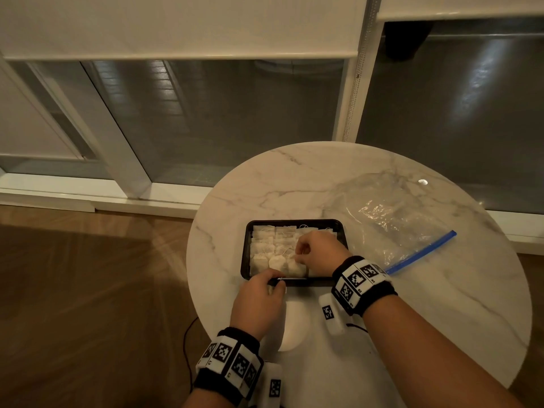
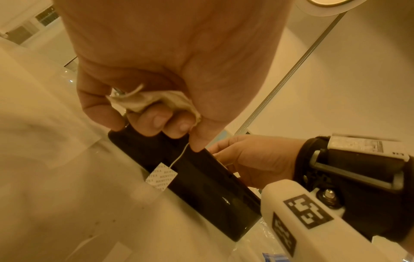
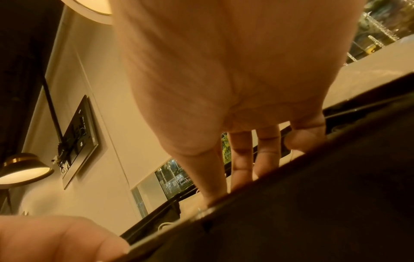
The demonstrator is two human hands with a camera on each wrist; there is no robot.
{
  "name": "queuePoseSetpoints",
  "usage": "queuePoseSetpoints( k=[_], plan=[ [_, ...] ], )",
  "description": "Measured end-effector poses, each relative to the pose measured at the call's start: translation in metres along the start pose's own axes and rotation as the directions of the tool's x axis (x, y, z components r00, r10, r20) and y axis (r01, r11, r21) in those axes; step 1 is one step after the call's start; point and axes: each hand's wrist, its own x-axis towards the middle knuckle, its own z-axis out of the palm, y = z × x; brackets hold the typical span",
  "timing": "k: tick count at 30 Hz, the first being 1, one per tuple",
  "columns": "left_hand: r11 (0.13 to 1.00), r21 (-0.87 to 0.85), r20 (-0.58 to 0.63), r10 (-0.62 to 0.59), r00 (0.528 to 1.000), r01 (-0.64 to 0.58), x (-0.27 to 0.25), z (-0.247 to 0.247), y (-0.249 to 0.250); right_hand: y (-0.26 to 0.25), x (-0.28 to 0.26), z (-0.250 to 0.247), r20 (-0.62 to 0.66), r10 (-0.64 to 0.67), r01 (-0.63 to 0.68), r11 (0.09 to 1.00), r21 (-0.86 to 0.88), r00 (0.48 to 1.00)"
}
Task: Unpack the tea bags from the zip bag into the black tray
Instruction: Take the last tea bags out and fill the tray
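The black tray (image 1: 246, 254) sits on the round marble table, filled with several pale tea bags (image 1: 266, 247). At the tray's near rim my left hand (image 1: 260, 293) grips a crumpled tea bag (image 2: 156, 102) in curled fingers; its string and printed tag (image 2: 161, 177) hang against the tray's outer wall (image 2: 201, 186). My right hand (image 1: 319, 254) is over the tray's right half, fingers (image 3: 240, 159) reaching straight down onto the bags, tips hidden behind the rim (image 3: 291, 195). The clear zip bag (image 1: 391, 216) with a blue zip strip (image 1: 421, 251) lies flat and looks empty.
The marble table (image 1: 294, 178) has bare top behind and left of the tray. Its left edge drops to a wooden floor (image 1: 88, 290). Glass sliding doors (image 1: 206, 119) stand behind it. A dark cable (image 1: 186, 340) hangs by the table's near left edge.
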Motion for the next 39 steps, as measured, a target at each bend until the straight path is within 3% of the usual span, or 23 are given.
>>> queuePoseSetpoints(
  k=[8,13,17,19,21,24,26,32,39],
  plan=[
    [1.000,0.000,0.014,-0.005,1.000,0.005,0.000,-0.002,0.003,0.003,0.000,-0.004,0.030,0.026,-0.026,1.000,0.006,0.999],
    [0.999,-0.045,0.017,-0.026,1.000,0.027,-0.003,-0.006,0.006,0.011,-0.005,-0.020,-0.053,0.041,-0.038,0.998,0.049,0.998],
    [0.981,-0.192,0.001,-0.032,0.999,0.031,-0.006,-0.015,0.016,0.024,-0.019,-0.031,-0.154,0.062,-0.031,0.981,0.192,0.986],
    [0.935,-0.352,0.012,-0.046,0.999,0.048,-0.003,-0.018,0.023,0.027,-0.031,-0.032,-0.200,0.084,-0.015,0.946,0.324,0.976],
    [0.847,-0.513,0.081,-0.114,0.990,0.139,0.001,-0.021,0.031,0.027,-0.045,-0.029,-0.217,0.110,0.004,0.885,0.465,0.970],
    [0.655,-0.691,0.259,-0.168,0.951,0.304,0.001,-0.025,0.048,0.024,-0.068,-0.019,-0.170,0.111,0.029,0.754,0.656,0.979],
    [0.591,-0.743,0.296,-0.132,0.946,0.315,0.000,-0.024,0.053,0.021,-0.079,-0.014,-0.108,0.094,0.014,0.687,0.726,0.990],
    [0.577,-0.803,0.117,-0.091,0.989,0.148,-0.002,-0.014,0.058,0.014,-0.092,-0.015,0.062,-0.024,-0.034,0.620,0.784,0.998],
    [0.444,-0.888,0.085,-0.090,0.992,0.116,-0.004,-0.014,0.063,0.009,-0.091,-0.010,-0.029,-0.027,0.040,0.583,0.811,0.999]
  ],
)
